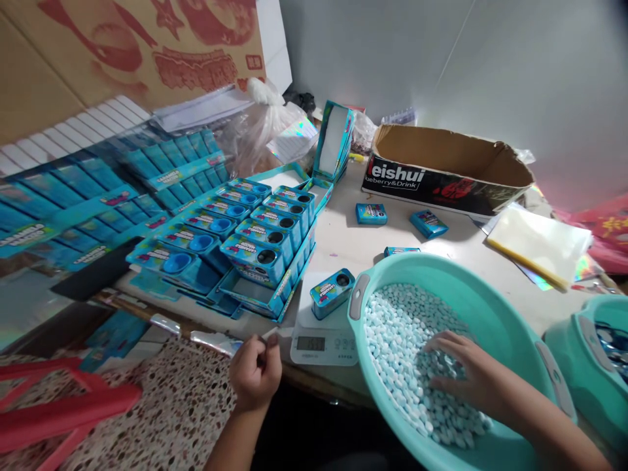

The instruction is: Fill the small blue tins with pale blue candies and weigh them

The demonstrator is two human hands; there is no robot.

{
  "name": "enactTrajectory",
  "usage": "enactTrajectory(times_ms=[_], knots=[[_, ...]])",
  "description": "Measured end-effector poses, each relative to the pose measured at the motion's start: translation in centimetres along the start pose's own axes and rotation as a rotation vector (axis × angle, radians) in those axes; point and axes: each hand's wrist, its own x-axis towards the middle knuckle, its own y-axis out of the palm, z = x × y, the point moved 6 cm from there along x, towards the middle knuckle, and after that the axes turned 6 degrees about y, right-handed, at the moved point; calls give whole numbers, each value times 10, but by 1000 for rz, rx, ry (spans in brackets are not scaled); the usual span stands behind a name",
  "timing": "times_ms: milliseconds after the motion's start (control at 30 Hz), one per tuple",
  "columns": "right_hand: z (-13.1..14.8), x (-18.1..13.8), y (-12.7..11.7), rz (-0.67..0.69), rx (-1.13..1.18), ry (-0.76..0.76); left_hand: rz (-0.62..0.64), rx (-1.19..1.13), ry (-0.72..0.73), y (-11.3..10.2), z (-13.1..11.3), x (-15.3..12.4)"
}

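My right hand (464, 374) lies in a teal basin (495, 307) full of small pale blue-white candies (402, 327), fingers spread and curled over the pile. My left hand (255, 373) hovers at the table's near edge, closed in a loose fist with the thumb pinched against the fingers; what it holds, if anything, is hidden. A small blue tin (332, 292) with a round hole in its top sits on a white digital scale (321, 330), just left of the basin.
Rows of the same blue tins (255, 226) fill display trays on the left, with flat stacks of packaging (73, 190) behind. Loose tins (371, 213) and an open cardboard box (446, 170) lie beyond. A second teal basin (596, 360) stands at right. A red stool (59, 405) stands below left.
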Motion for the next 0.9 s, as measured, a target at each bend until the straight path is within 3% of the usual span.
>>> enactTrajectory(times_ms=[400, 733, 900], knots=[[15, 1, -1, 92, -6, -43, 7, 21, -11, 1, -1, 2], [40, -3, -5, 26, -202, -126, -18, 10, 3, 0, -3, 4], [64, 6, -41, -45, -306, -241, -13, 11, 10, 0, -4, 5]])
